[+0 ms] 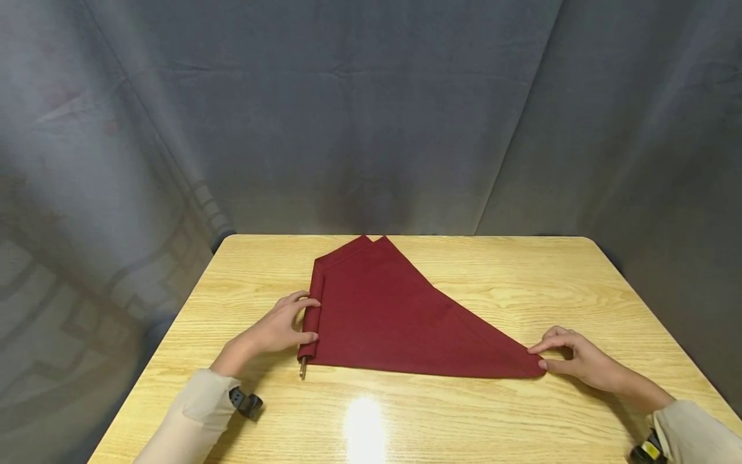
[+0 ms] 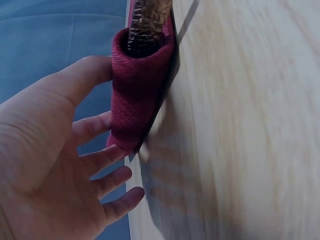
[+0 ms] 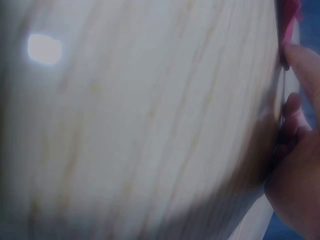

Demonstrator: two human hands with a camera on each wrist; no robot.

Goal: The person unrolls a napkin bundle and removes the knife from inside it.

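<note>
A dark red cloth (image 1: 400, 322), folded into a triangle, lies flat on the wooden table (image 1: 522, 277). Its left edge is rolled around a thin brown stick (image 1: 303, 370), whose end pokes out toward me. My left hand (image 1: 278, 328) rests against this roll (image 1: 311, 322), thumb and straight fingers touching its side. The left wrist view shows the roll (image 2: 137, 90) close up, with the stick (image 2: 147, 25) inside and my left hand (image 2: 60, 150) spread beside it. My right hand (image 1: 570, 357) pinches the cloth's pointed right corner between thumb and forefinger. In the right wrist view, the right hand (image 3: 300, 165) and a bit of cloth (image 3: 290, 20) show at the frame's edge.
A grey fabric backdrop (image 1: 371, 116) hangs behind and around the table. The cloth's far tip reaches the table's back edge. A bright light glare (image 1: 364, 428) sits on the wood near me. Small black devices are strapped at both wrists (image 1: 246, 403).
</note>
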